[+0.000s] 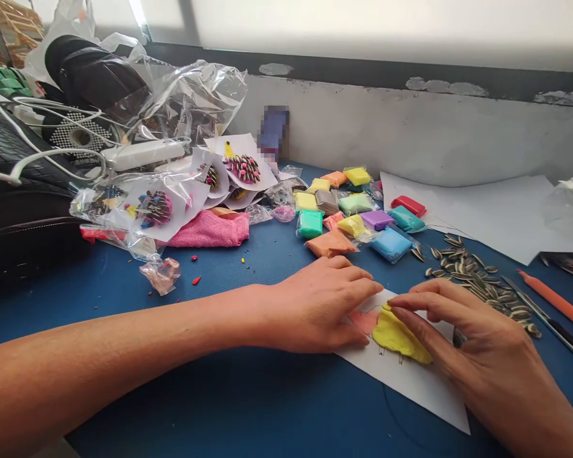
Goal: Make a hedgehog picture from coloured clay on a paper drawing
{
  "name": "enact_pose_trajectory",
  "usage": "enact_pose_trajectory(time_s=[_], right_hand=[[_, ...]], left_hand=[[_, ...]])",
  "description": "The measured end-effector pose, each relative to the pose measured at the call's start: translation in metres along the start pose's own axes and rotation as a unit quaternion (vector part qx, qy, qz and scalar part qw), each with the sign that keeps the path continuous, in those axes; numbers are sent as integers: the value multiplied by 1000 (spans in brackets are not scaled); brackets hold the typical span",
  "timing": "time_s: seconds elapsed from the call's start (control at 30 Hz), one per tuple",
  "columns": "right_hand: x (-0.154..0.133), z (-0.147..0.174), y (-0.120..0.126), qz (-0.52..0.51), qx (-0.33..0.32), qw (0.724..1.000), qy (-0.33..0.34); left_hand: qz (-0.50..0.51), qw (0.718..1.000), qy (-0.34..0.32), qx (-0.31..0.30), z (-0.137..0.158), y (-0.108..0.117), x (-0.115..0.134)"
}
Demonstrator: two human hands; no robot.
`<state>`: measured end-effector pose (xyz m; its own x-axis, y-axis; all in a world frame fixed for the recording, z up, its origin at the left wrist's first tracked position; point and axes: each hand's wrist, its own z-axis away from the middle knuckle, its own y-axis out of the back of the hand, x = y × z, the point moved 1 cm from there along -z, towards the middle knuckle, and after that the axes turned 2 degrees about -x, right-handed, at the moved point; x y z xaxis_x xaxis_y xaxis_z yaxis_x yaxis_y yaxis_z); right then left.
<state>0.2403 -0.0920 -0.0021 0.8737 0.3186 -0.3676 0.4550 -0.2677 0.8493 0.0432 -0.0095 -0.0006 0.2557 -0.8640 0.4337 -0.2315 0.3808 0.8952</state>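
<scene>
A white sheet of paper [439, 397] lies on the blue table, with a pencil-like outline drawn on it. Yellow modelling clay [401, 340] is spread flat inside the outline, and a patch of pink clay [364, 322] adjoins it on the left. My left hand [310, 305] rests with outstretched fingers across the paper's left part, beside the pink clay, partly covering it. At the yellow clay's upper edge, my right hand [477, 337] has thumb and forefinger pinched together on the clay. Its other fingers are curled and partly hidden.
Wrapped clay packets [354, 203] lie in a group behind my hands. Sunflower seeds [482, 280], a pen [561, 327] and an orange stick-like tool [556, 302] are at right. A pink cloth [212, 229], finished seed pictures [242, 166] and black bags stand left.
</scene>
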Motion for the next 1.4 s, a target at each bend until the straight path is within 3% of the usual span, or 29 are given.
enact_pose_trajectory(time_s=[0.33, 0.7, 1.0, 1.23, 1.4], right_hand=[[1, -9, -8, -14, -47, 998, -29], [5, -1, -11, 30, -9, 999, 8], [5, 2, -9, 56, -7, 997, 55], [2, 6, 2, 144, -6, 979, 147], [4, 8, 1, 166, -5, 973, 161]], left_hand=[[-36, 999, -13, -4, -2, 0, 1], [-60, 998, -29, 7, 1, -3, 1], [-69, 997, -38, 14, 2, -4, 0], [-74, 997, -23, -9, 1, -4, 0], [-72, 997, -22, -10, 1, -5, -1]])
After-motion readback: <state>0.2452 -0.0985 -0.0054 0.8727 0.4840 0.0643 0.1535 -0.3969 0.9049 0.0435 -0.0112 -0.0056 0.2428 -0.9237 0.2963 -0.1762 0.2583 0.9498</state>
